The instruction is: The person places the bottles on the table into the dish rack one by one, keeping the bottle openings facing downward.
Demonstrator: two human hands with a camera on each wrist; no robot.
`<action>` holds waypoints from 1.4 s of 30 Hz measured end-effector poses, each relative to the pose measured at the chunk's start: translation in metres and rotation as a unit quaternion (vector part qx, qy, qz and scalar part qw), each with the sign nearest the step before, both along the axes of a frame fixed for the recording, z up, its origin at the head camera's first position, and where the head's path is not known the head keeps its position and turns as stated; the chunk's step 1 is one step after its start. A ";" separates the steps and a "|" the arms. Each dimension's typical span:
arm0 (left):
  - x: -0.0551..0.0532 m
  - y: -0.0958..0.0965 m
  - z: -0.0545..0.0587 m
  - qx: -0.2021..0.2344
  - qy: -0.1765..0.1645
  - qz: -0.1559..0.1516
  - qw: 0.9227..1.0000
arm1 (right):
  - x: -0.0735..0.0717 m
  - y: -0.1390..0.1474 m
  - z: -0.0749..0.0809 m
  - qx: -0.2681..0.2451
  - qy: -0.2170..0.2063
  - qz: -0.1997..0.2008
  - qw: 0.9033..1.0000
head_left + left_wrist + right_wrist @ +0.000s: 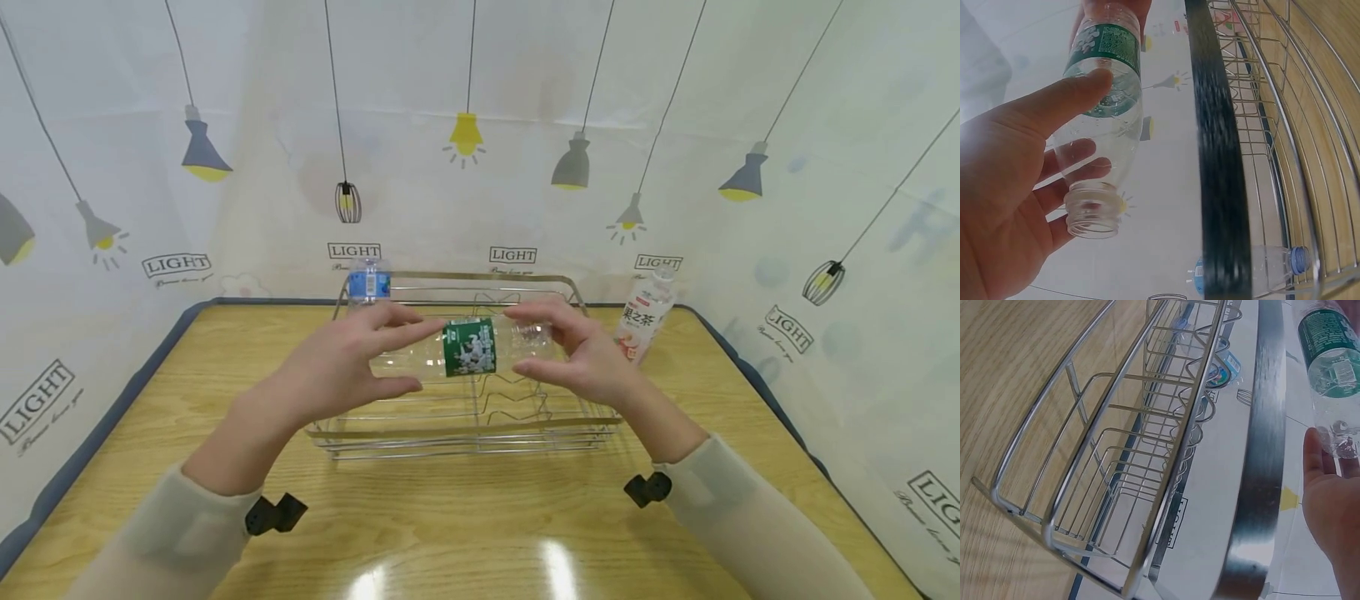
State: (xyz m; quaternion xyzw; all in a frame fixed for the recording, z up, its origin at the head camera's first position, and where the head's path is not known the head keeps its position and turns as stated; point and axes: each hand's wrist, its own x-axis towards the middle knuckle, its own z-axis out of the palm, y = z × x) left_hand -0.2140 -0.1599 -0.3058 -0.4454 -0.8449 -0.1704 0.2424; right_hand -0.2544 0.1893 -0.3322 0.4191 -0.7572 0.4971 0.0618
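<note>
A clear plastic bottle with a green label point(470, 346) lies sideways in the air above a metal wire rack point(450, 432). My left hand point(341, 354) grips its neck end, thumb on the near side and fingers behind. In the left wrist view, the bottle's threaded mouth point(1092, 212) has no cap and faces back toward the palm. At the other end my right hand point(581, 346) holds the base between thumb and fingers. The right wrist view catches those fingers point(1313, 453) against the bottle's bottom; its thumb is hidden there.
A blue-labelled bottle point(370, 285) stands upside down at the rack's back left, its blue cap point(1300, 259) pointing down. Right of the rack is a white-labelled drink bottle point(647, 315). The rack sits on a wooden table point(465, 508) before a lamp-printed backdrop point(420, 83).
</note>
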 end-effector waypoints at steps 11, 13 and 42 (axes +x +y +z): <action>0.000 0.002 -0.010 0.044 -0.064 0.009 0.997 | -0.001 -0.001 0.008 -0.018 -0.058 -0.032 0.998; 0.000 0.003 -0.012 0.059 -0.080 0.011 0.995 | -0.002 0.000 0.010 -0.031 -0.075 -0.036 0.996; -0.004 0.033 -0.035 0.295 -0.364 0.001 0.883 | 0.002 -0.040 0.011 -0.066 -0.118 0.011 0.991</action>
